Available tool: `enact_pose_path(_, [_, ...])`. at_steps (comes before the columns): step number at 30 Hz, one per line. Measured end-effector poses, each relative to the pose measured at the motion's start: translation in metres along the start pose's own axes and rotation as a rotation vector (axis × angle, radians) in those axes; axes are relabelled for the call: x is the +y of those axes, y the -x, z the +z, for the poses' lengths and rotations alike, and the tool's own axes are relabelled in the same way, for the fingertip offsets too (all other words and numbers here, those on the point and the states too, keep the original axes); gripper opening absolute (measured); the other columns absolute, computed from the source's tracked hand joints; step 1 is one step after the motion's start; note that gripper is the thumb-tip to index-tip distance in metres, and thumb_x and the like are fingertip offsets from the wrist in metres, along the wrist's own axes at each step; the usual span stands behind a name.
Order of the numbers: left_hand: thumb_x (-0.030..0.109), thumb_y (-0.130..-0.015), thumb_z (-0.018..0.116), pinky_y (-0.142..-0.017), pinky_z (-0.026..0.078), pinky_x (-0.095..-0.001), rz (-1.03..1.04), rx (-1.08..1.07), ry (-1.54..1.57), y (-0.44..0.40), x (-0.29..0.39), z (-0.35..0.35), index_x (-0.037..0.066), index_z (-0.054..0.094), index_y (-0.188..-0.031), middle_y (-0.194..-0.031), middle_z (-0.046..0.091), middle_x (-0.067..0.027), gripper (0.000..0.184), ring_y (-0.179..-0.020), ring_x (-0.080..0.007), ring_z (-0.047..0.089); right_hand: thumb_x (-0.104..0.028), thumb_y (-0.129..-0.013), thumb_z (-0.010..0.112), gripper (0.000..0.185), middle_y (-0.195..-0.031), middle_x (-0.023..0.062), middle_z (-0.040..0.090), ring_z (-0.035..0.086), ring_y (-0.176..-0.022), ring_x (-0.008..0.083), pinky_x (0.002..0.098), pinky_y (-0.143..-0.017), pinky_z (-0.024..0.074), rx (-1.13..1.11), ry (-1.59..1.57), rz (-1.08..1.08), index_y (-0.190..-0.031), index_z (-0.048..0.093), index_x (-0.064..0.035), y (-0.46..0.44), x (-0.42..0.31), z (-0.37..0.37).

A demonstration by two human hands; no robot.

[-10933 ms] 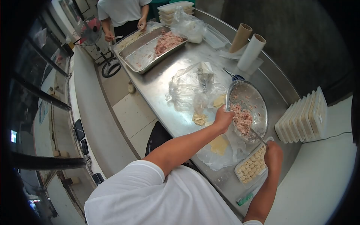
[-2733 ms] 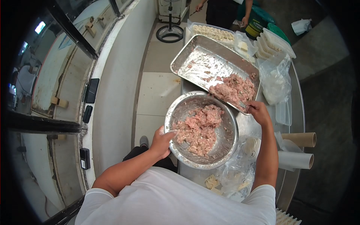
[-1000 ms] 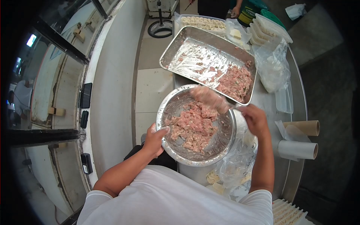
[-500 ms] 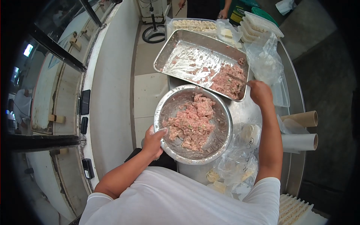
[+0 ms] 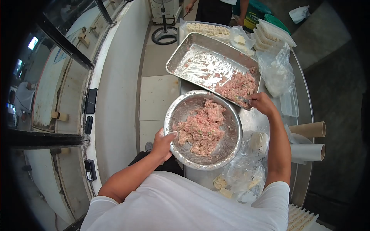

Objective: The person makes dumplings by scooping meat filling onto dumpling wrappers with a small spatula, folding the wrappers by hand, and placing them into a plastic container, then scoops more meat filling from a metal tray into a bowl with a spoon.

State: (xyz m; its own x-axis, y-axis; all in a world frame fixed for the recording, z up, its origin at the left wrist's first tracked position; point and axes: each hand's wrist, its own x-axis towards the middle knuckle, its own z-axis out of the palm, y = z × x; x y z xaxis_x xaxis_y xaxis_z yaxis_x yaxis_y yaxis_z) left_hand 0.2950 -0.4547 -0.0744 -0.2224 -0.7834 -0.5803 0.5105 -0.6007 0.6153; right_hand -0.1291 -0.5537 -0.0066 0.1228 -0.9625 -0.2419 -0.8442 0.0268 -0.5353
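Note:
My left hand [image 5: 163, 145] is closed on the left rim of a round metal bowl [image 5: 236, 140], thumb over the edge. A mound of pink minced meat [image 5: 202, 129] with green flecks lies in the bowl, which is tilted toward me. My right hand [image 5: 263, 103] grips a thin metal utensil [image 5: 244, 100] at the near right corner of a rectangular metal tray [image 5: 185, 73]. Its exact kind is partly hidden by my fingers and the meat. More minced meat [image 5: 237, 85] is heaped at the tray's right end, and smears cover the rest of its bottom.
Behind the tray stands a plastic box of dumplings [image 5: 206, 29]. Plastic containers [image 5: 275, 32] and a plastic bag [image 5: 276, 69] are at the right. Two rolls [image 5: 308, 129] lie at the table's right edge, bagged wrappers [image 5: 250, 169] near me. Another person [image 5: 214, 10] stands at the far end.
My right hand has moved down and inward along the tray's near right corner, bringing the utensil to the near edge of the meat. My left hand keeps its hold on the bowl.

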Motion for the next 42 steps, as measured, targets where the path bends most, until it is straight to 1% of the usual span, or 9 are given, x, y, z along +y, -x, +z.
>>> enact_pose_path(3, [-0.001, -0.088, 0.057, -0.088, 0.056, -0.0425, -0.037, -0.034, 0.009, -0.007, -0.001, -0.01, -0.002, 0.047, -0.125, -0.114, 0.06, -0.0161, 0.038, -0.101, -0.0257, 0.064, 0.001, -0.081, 0.061, 0.023, -0.075, 0.0108, 0.064, 0.059, -0.069, 0.0167, 0.031, -0.066, 0.0484, 0.08, -0.063, -0.007, -0.102, 0.069, 0.0023, 0.038, -0.033, -0.002])
enact_pose_path(7, [-0.001, -0.087, 0.058, -0.091, 0.055, -0.0434, -0.065, -0.094, -0.012, -0.016, -0.002, -0.023, -0.002, 0.045, -0.127, -0.116, 0.059, -0.0169, 0.042, -0.103, -0.0264, 0.063, 0.011, -0.077, 0.059, 0.031, -0.078, 0.0118, 0.059, 0.061, -0.072, 0.0275, 0.0334, -0.067, 0.0479, 0.4, -0.007, -0.246, -0.103, 0.069, -0.0026, 0.103, -0.096, 0.041])
enact_pose_path(10, [-0.002, -0.087, 0.058, -0.09, 0.055, -0.0438, -0.085, -0.161, -0.019, -0.027, -0.001, -0.033, -0.003, 0.044, -0.128, -0.117, 0.059, -0.0181, 0.043, -0.104, -0.0274, 0.063, 0.004, -0.077, 0.058, 0.032, -0.085, 0.0121, 0.062, 0.064, -0.08, 0.0321, 0.0411, -0.071, 0.0522, 0.533, 0.042, -0.098, -0.104, 0.07, -0.0095, 0.136, -0.128, 0.123])
enact_pose_path(12, [-0.002, -0.087, 0.058, -0.091, 0.055, -0.0441, -0.116, -0.215, -0.037, -0.031, 0.0, -0.041, -0.003, 0.043, -0.129, -0.117, 0.059, -0.0182, 0.044, -0.104, -0.0278, 0.063, -0.004, -0.082, 0.055, 0.025, -0.089, 0.0133, 0.061, 0.065, -0.084, 0.0324, 0.0429, -0.073, 0.0532, 0.31, 0.298, 0.215, -0.102, 0.071, -0.0101, 0.149, -0.143, 0.169])
enact_pose_path(17, [-0.002, -0.086, 0.059, -0.092, 0.054, -0.0436, -0.131, -0.306, -0.167, -0.037, 0.018, -0.044, -0.003, 0.045, -0.126, -0.116, 0.059, -0.0178, 0.043, -0.103, -0.0283, 0.064, -0.009, -0.087, 0.051, 0.021, -0.087, 0.0161, 0.061, 0.065, -0.084, 0.0353, 0.0455, -0.074, 0.0523, 0.335, 0.36, 0.44, -0.098, 0.07, -0.0075, 0.188, -0.209, 0.15])
enact_pose_path(21, [-0.003, -0.083, 0.058, -0.092, 0.054, -0.0412, -0.124, -0.421, -0.21, -0.053, 0.021, -0.057, -0.004, 0.047, -0.128, -0.116, 0.061, -0.0171, 0.046, -0.102, -0.0278, 0.065, -0.011, -0.089, 0.052, 0.019, -0.09, 0.0179, 0.062, 0.063, -0.082, 0.0386, 0.0473, -0.075, 0.0507, 0.415, 0.152, 0.699, -0.098, 0.068, -0.0078, 0.227, -0.218, 0.181])
enact_pose_path(27, [-0.001, -0.084, 0.053, -0.093, 0.054, -0.0411, -0.125, -0.51, -0.371, -0.081, 0.02, -0.064, -0.002, 0.046, -0.133, -0.122, 0.06, -0.0159, 0.049, -0.107, -0.0278, 0.063, -0.013, -0.088, 0.061, 0.016, -0.092, 0.0182, 0.064, 0.062, -0.089, 0.0352, 0.0415, -0.081, 0.0487, 0.614, -0.493, 0.663, -0.1, 0.067, -0.005, 0.238, -0.156, 0.267])
enact_pose_path(31, [-0.002, -0.084, 0.052, -0.094, 0.053, -0.0421, -0.12, -0.507, -0.476, -0.091, 0.034, -0.062, -0.002, 0.046, -0.133, -0.123, 0.059, -0.0159, 0.05, -0.109, -0.0287, 0.062, -0.013, -0.088, 0.061, 0.019, -0.092, 0.0221, 0.064, 0.063, -0.086, 0.0381, 0.0435, -0.078, 0.0491, 0.838, -0.628, 0.611, -0.102, 0.067, -0.003, 0.224, -0.163, 0.298])
enact_pose_path(42, [0.007, -0.082, 0.059, -0.091, 0.053, -0.04, -0.036, -0.827, -0.559, 0.027, 0.017, 0.062, -0.001, 0.042, -0.137, -0.126, 0.057, -0.0151, 0.058, -0.108, -0.0255, 0.061, -0.009, -0.09, 0.062, 0.017, -0.096, 0.0104, 0.065, 0.063, -0.086, 0.0209, 0.0324, -0.077, 0.0497, 1.133, -0.748, 0.574, -0.104, 0.068, -0.0019, 0.368, -0.195, 0.266])
